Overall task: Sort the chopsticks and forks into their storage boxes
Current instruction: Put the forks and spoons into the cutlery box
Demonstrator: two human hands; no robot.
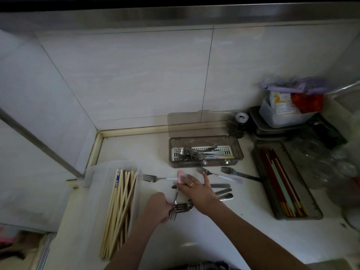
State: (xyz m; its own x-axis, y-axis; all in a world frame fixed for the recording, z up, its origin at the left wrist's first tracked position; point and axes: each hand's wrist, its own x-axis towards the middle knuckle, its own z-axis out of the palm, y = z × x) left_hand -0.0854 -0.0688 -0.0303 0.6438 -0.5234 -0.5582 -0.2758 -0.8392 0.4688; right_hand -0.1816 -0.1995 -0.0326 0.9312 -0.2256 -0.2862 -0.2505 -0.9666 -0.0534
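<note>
On the white counter [224, 230] the left hand [157, 207] has its fingers curled around a bunch of metal forks [180, 208], gripping them at the heads, with the tines pointing to the near edge. The right hand [194, 189] lies over the handles of these forks; its fingers are stretched and spread, and the tips touch a pink handle [181, 175]. More forks lie loose near the middle of the counter: one with a white handle [155, 178] to the left, one with a lilac handle [220, 175] and one with a dark handle [241, 173] to the right. Toward the back edge stands a smoky transparent box [206, 152] with its lid up, and it holds shiny forks with pastel handles on a white grid. At the left edge a clear box [115, 201] holds pale wooden chopsticks. Toward the right edge a grey tray [286, 180] holds red, brown and one mint green chopsticks, lying parallel.
</note>
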